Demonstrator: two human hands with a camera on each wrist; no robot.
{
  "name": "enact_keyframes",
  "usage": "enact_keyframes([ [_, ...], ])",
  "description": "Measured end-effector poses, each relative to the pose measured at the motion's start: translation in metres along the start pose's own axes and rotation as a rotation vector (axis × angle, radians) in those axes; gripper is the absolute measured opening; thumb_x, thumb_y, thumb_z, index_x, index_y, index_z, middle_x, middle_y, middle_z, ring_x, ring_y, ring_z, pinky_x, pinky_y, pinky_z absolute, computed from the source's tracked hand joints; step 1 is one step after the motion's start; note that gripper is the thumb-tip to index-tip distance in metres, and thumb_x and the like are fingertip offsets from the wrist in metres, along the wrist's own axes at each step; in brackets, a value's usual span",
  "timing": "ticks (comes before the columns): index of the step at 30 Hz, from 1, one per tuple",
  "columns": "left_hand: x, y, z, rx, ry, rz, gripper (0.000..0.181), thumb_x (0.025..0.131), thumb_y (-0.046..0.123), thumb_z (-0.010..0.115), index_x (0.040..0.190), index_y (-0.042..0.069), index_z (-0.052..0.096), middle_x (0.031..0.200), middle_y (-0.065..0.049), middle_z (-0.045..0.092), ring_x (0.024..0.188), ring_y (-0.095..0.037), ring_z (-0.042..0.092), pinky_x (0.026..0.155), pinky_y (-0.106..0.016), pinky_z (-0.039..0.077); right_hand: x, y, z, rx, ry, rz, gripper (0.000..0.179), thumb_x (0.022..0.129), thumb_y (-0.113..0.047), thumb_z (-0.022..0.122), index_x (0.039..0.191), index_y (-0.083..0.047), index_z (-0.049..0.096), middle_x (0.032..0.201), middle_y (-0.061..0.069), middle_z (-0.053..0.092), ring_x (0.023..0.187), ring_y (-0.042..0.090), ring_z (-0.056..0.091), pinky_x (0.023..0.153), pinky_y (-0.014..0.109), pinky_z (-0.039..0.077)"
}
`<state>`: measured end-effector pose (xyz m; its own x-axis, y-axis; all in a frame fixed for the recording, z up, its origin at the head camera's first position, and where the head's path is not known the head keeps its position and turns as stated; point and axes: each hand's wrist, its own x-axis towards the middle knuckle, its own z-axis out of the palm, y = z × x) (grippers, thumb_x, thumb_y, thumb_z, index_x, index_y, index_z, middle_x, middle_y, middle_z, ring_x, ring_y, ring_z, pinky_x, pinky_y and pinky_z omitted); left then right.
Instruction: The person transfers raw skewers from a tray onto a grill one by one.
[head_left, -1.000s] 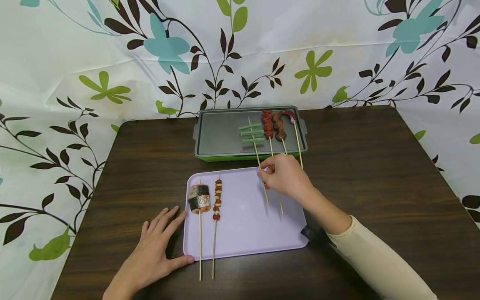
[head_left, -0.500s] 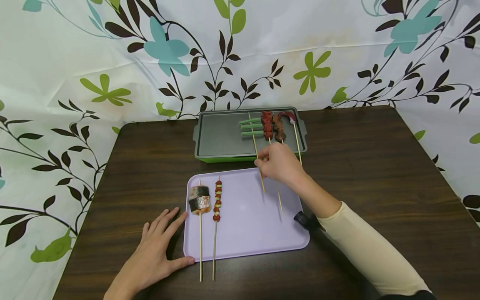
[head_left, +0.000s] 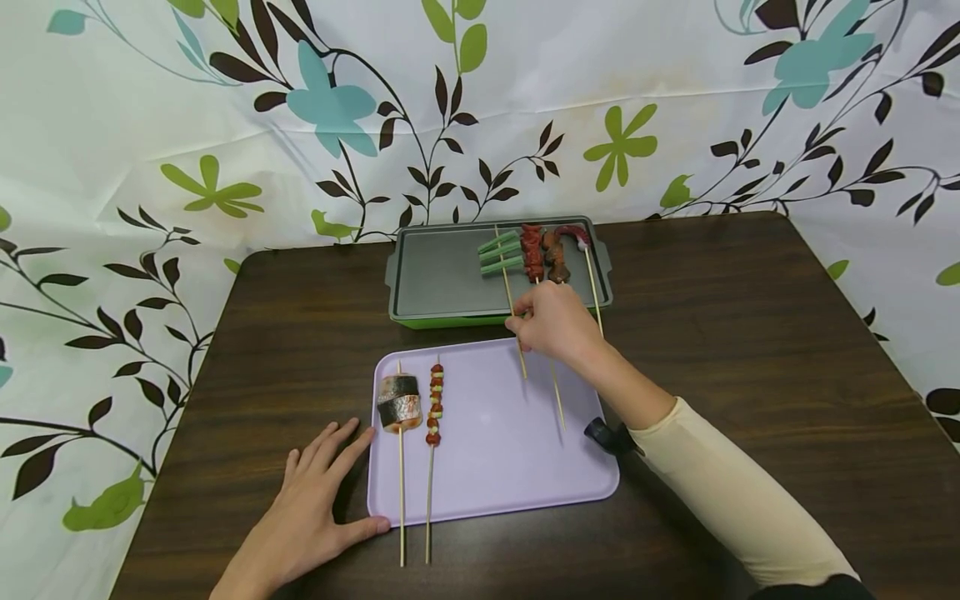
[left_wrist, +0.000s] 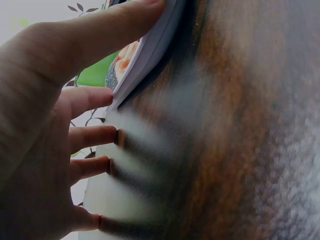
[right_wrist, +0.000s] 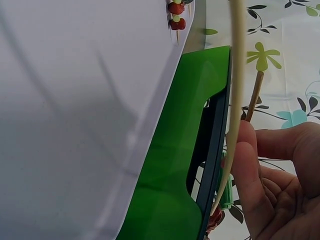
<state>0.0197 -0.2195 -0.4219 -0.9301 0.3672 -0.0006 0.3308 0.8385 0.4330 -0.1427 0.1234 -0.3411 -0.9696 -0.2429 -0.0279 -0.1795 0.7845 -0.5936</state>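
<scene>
My right hand [head_left: 558,327] pinches the stick of a green vegetable skewer [head_left: 501,268] between thumb and fingertips. Its green pieces lie over the griddle [head_left: 435,271], close beside a red meat skewer [head_left: 532,252]; the stick's lower end hangs over the lilac tray [head_left: 495,442]. In the right wrist view the pinched stick [right_wrist: 255,95] shows above the fingers, and a paler stick [right_wrist: 236,75] crosses in front. My left hand [head_left: 315,504] lies spread on the table, thumb and index finger [left_wrist: 90,100] at the tray's left edge.
A brown meat skewer [head_left: 556,257] and a curled dark-red skewer [head_left: 574,233] lie at the griddle's right, sticks reaching over its front rim. On the tray's left are a black-banded skewer [head_left: 400,403] and a red-and-green one [head_left: 435,404]. A patterned cloth [head_left: 495,100] hangs behind the table.
My right hand has moved forward with the green vegetable skewer, farther onto the griddle. The green pieces have tilted and now sit against the red meat skewer. My left hand stays put.
</scene>
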Motion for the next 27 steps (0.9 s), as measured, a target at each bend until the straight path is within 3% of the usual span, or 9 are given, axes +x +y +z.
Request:
enact_keyframes([
  [17, 0.0003, -0.0007, 0.0010, -0.002, -0.002, 0.006, 0.103, 0.067, 0.075, 0.072, 0.152, 0.027, 0.038, 0.155, -0.008, 0.032, 0.142, -0.041, 0.021, 0.097, -0.079, 0.017, 0.0032, 0.0006, 0.0023, 0.032, 0.009, 0.015, 0.021, 0.087, -0.017, 0.074, 0.103, -0.005, 0.077, 0.050, -0.010, 0.062, 0.066, 0.016, 0.068, 0.068, 0.035, 0.053],
  [27, 0.0006, -0.0003, 0.0008, -0.006, -0.011, -0.003, 0.104, 0.067, 0.075, 0.072, 0.152, 0.028, 0.037, 0.155, -0.008, 0.032, 0.143, -0.041, 0.020, 0.097, -0.079, 0.015, 0.0038, 0.0022, 0.0038, -0.002, 0.035, 0.010, 0.016, 0.086, -0.017, 0.075, 0.098, -0.007, 0.078, 0.050, -0.011, 0.062, 0.069, 0.018, 0.069, 0.068, 0.035, 0.053],
])
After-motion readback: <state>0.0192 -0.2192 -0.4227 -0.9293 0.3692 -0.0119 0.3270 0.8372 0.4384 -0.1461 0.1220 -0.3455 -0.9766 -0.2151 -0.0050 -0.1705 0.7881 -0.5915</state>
